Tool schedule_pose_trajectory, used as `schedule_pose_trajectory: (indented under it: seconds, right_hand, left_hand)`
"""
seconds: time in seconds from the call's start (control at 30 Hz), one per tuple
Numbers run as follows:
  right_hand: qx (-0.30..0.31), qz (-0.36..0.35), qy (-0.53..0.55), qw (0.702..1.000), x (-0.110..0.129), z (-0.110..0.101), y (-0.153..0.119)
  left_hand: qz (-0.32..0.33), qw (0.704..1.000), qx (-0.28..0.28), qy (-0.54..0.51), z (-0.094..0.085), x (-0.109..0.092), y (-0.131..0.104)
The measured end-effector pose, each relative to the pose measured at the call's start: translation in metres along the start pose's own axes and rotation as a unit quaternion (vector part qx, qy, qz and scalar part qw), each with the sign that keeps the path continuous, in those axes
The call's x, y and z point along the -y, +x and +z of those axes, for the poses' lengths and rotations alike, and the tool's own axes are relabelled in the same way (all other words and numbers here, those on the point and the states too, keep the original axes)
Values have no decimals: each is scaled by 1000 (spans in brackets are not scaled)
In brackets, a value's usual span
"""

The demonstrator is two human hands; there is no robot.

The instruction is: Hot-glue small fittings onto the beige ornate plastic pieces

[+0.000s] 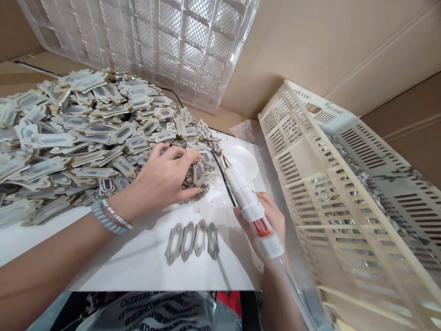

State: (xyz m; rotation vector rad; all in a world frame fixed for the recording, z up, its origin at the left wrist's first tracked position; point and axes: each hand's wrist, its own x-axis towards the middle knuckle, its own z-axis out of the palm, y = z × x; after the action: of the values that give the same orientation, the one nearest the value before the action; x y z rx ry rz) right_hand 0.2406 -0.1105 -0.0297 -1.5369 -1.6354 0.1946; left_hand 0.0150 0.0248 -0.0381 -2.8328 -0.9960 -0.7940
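My left hand lies over the right edge of a heap of small metal label-holder frames. Its fingers are spread, and a frame shows between thumb and index finger, though I cannot see it gripped. In my right hand is a white pen-shaped tool with a pointed brass-coloured tip, an orange-red part on its body and a clear tube trailing from its lower end. The tip points up and left, just right of the heap. Several grey frames stand in a row on the white table, nearer to me.
A cream slotted plastic crate with metal pieces inside stands on the right. Behind the heap leans a clear compartment tray. A white round dish sits beyond the tool, and a black cable runs past it. Cardboard walls surround the table's back.
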Motion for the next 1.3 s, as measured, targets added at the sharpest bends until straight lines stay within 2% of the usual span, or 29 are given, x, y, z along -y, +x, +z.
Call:
schedule_pose_trajectory:
  seconds: [0.13, 0.23, 0.43, 0.53, 0.6, 0.8, 0.93, 1.07, 1.17, 1.23, 1.3]
  right_hand:
    - [2, 2, 3, 1000, 0, 0, 0]
    - [-1, 7, 8, 1000, 1, -1, 0]
    - [-6, 16, 19, 1000, 2, -3, -1]
    - [-10, 15, 22, 1000, 2, -3, -1]
    - [-12, 14, 25, 1000, 3, -3, -1]
    - [-3, 2, 39, 999, 2, 0, -4]
    - [-2, -7, 42, 999, 2, 1, -4]
    - [1, -7, 48, 999, 1, 1, -4]
    - [6, -12, 57, 998, 1, 0, -5]
    - [15, -15, 67, 998, 3, 0, -5]
    - [24, -20, 75, 997, 5, -1, -5]
  left_hand:
    - [3, 999, 20, -28, 7, -3, 0]
    - [8, 997, 43, -66, 6, -3, -1]
    - [18, 991, 73, -111, -24, -4, -14]
    - [43, 983, 122, -132, -35, -10, -34]
    - [48, 985, 119, -118, -36, -16, -51]
    - [28, 985, 142, -95, -25, -27, -102]
    - [18, 983, 151, -102, -19, -29, -116]
    - [16, 982, 151, -113, -18, -34, -111]
    - [20, 987, 138, -84, -27, -30, -97]
    - [28, 994, 96, -50, -37, -21, -80]
    - [24, 999, 19, -26, -47, -10, -59]
